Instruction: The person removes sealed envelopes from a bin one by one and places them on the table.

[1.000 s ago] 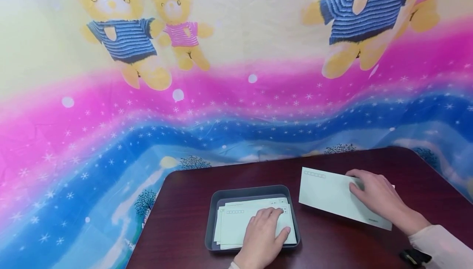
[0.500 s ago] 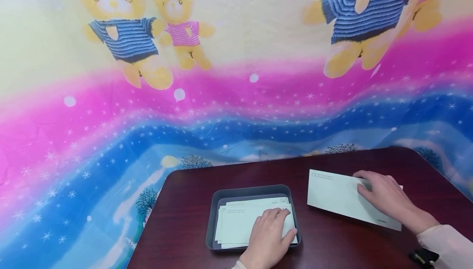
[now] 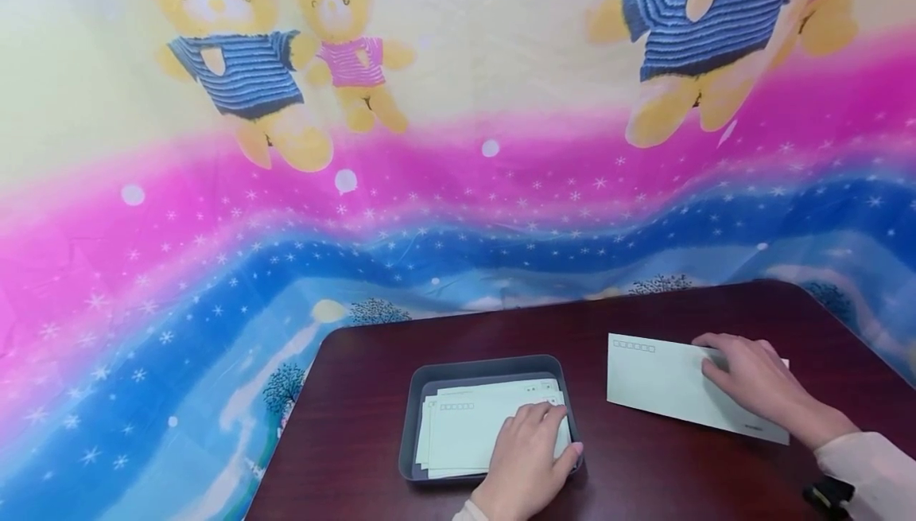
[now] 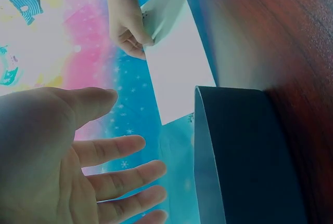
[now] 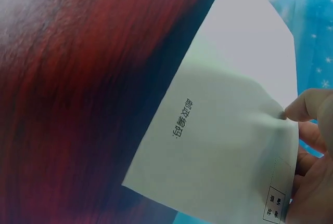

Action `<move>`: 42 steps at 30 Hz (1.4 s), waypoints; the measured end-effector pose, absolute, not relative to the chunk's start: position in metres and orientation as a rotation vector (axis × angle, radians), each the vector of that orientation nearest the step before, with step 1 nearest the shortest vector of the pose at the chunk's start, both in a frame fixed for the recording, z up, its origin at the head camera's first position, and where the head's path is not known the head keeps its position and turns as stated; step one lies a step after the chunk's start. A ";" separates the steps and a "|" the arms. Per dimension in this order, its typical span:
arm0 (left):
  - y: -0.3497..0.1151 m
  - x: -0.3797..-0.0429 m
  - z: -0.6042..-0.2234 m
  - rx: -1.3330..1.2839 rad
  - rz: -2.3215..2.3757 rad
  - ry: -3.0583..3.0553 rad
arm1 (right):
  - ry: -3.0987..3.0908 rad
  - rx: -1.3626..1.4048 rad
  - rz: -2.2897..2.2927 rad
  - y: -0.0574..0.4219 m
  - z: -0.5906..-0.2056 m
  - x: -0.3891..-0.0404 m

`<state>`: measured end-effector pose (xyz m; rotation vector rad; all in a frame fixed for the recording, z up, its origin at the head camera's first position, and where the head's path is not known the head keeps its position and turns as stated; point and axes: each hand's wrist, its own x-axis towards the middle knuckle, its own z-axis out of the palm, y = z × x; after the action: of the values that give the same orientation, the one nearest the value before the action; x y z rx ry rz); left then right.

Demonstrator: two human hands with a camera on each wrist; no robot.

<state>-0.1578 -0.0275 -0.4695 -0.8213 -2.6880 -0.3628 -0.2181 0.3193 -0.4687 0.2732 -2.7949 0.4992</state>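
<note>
My right hand (image 3: 762,382) pinches a pale envelope (image 3: 661,378) by its far long edge, to the right of a dark grey tray (image 3: 409,433). In the right wrist view the thumb lies on the printed face of the envelope (image 5: 218,125) and the fingers are behind it. Several similar envelopes (image 3: 461,437) lie slightly fanned in the tray. Over the tray's right side is my left hand (image 3: 528,457), partly covering them. The left wrist view shows the left hand (image 4: 62,156) with spread fingers and nothing held, beside the tray wall (image 4: 250,151).
Tray and hands are over a dark red-brown wooden table (image 3: 358,394) with rounded far corners. A colourful cloth (image 3: 429,211) printed with bears hangs behind its far edge. A black object (image 3: 830,497) is by the right sleeve.
My right hand has carried the envelope to the right, away from the tray. My left hand has shifted slightly right over the tray. The envelopes in the tray look the same.
</note>
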 end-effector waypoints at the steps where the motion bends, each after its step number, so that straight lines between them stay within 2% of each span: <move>1: -0.027 -0.158 -0.469 -0.827 -0.361 -2.697 | -2.791 0.278 0.493 0.320 -0.469 -0.219; 13: -0.018 -0.156 -0.469 -0.874 -0.317 -2.599 | -2.803 0.297 0.464 0.331 -0.476 -0.225; 42: -0.008 -0.156 -0.480 -0.947 -0.264 -2.601 | -2.901 0.260 0.444 0.358 -0.524 -0.243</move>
<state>-0.1557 -0.0083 -0.4797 -0.9465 -2.6010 -0.2639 -0.2429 0.3576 -0.5237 0.2598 -2.9008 0.4444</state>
